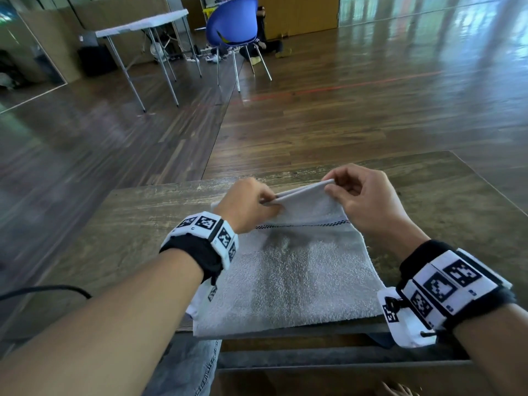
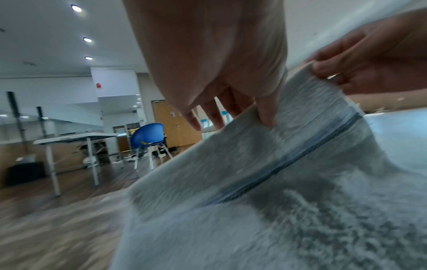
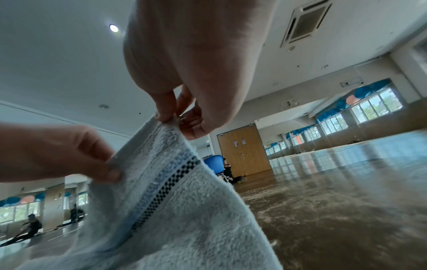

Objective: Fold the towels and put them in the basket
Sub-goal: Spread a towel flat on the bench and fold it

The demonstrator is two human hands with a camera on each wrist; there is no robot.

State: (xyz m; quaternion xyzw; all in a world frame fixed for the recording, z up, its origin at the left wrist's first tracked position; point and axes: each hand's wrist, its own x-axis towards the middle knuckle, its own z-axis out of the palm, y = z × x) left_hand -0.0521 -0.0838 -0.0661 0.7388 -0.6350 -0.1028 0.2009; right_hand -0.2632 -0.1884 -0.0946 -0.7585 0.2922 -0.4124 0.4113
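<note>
My left hand [image 1: 248, 205] and right hand [image 1: 364, 200] pinch the pale grey terry towel [image 1: 288, 277] at its far edge; uneven pulling could skew the fold over the wooden counter [image 1: 137, 221].

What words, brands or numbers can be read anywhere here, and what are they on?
No readable text appears in any view.
Wristbands: black-and-white square code patterns only, no letters or digits.
Towel: a checkered woven stripe, no label showing.
Papers on the wooden door: too small and blurred to read.
Yellow mark on the blue chair: too small to tell whether it carries lettering.
</note>
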